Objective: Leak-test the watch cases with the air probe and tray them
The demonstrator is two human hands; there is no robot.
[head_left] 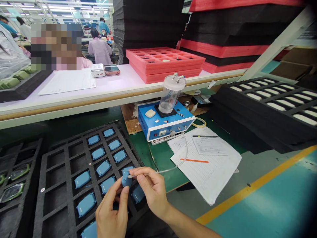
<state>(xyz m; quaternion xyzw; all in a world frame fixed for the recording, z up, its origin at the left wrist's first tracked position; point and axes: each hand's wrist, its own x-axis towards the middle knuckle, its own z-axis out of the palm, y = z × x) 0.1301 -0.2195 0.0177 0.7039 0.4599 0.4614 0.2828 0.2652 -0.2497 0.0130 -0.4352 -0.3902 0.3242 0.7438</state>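
My left hand (111,208) pinches a small blue watch-like case (125,180) between thumb and fingers, tilted on edge above the tray. The fingers of my right hand (154,189) are closed around the end of a thin clear tube (170,170), whose tip meets the side of the case. From there the tube curves up to the front of a blue box-shaped machine (147,124). Beneath my hands lies a black foam tray (55,172) with similar blue cases (85,204) in several compartments. My left hand partly hides some of them.
A clear cylinder (170,96) with fittings stands on the machine. Papers (205,178) with an orange stick (194,160) lie to the right. Red foam trays (158,71) sit on the shelf. Black foam with pale pieces (250,132) is at right. A person (100,48) is beyond.
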